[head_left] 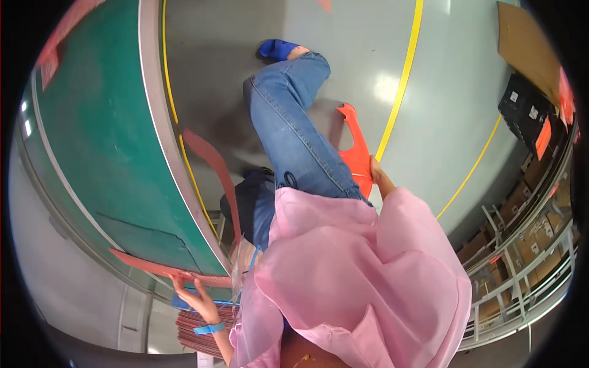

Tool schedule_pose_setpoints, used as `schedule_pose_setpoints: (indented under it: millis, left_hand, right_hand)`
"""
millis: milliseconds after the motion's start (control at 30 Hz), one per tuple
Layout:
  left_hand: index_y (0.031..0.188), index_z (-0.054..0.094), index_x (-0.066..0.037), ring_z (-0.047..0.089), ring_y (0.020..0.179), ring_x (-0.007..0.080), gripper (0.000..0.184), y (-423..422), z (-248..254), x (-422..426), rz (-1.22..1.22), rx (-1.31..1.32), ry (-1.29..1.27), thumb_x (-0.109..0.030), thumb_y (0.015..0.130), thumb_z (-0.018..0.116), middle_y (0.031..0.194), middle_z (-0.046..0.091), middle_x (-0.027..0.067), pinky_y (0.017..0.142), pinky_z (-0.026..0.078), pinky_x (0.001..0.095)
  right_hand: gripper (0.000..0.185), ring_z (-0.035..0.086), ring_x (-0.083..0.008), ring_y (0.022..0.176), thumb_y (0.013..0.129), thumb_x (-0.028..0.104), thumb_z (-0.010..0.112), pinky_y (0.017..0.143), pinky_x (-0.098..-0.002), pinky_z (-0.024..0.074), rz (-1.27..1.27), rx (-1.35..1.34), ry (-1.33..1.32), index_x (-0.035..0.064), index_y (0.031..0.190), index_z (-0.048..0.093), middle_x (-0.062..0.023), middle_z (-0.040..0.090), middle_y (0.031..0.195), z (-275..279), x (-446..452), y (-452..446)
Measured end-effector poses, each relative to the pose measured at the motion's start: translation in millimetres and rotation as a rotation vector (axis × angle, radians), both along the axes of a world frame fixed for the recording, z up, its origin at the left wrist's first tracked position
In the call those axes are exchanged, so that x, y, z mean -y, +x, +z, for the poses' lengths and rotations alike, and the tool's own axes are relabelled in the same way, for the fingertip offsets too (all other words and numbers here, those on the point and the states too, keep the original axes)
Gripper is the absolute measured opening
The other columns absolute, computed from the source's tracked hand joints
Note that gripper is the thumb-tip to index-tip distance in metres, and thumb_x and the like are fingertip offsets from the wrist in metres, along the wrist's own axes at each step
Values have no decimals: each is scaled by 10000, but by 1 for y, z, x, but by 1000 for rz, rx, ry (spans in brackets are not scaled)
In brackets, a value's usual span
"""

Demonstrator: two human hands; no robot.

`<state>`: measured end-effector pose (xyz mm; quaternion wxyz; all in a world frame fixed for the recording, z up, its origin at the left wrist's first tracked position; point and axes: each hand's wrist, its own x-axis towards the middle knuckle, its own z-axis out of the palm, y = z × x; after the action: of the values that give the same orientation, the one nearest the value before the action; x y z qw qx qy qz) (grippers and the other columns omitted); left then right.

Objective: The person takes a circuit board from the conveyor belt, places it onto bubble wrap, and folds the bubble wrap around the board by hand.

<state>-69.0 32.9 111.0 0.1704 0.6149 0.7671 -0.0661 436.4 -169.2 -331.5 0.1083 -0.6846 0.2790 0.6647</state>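
Note:
My left hand, with a blue wristband, is at the near end of the green table. Its fingers and thumb are closed on the edge of a long flat red strip lying across the tabletop corner. My right hand hangs beside my right thigh, gripping a bright orange-red cut-out piece with a curved, hooked outline. Part of that piece is hidden behind my jeans. Another curved red strip hangs beside the table edge; its lower end is partly hidden near clear film.
The green table runs along my left. Under my left forearm is a stack of reddish-brown sheets. A black box and metal racks with cartons stand right. Yellow lines cross the grey floor.

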Motion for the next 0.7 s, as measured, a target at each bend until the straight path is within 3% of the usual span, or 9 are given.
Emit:
schedule_pose_setpoints:
  millis: [333,367,433,500,700]
  left_hand:
    - [1502,294,-2,476,1283,384,665,-2,5,-18,46,-4,-129,-176,959,636,1496,380,233,1090,380,466]
    - [1495,299,1,478,1278,388,663,-3,4,-17,45,-1,-123,-174,955,641,1488,384,236,1088,383,470]
    - [1481,309,7,482,1268,397,657,-1,2,-16,50,8,-109,-170,947,650,1471,392,240,1084,390,477]
    - [1478,311,7,486,1261,399,656,1,4,-16,56,-5,-113,-175,947,651,1459,398,241,1083,391,478]
    - [1470,317,4,501,1230,399,655,24,3,-28,41,-39,-122,-196,947,656,1408,424,236,1074,396,478]
  right_hand:
    - [875,587,-409,1200,962,645,265,1024,-477,454,1014,20,144,-101,1281,594,-264,613,1296,26,-174,-32]
    - [875,587,-409,1200,962,645,265,1024,-477,454,1015,13,146,-101,1281,594,-264,613,1296,13,-183,-42]
    - [830,565,-423,1220,972,651,287,1005,-523,453,1247,-33,187,-45,1286,613,-234,599,1330,-20,-188,-68]
    - [728,557,-418,1221,992,614,318,981,-520,466,1355,-46,195,34,1312,619,-201,597,1334,0,-219,-87]
    - [540,579,-405,1078,958,471,393,892,-502,480,1348,163,436,39,1198,612,-195,614,1199,27,-205,-91]
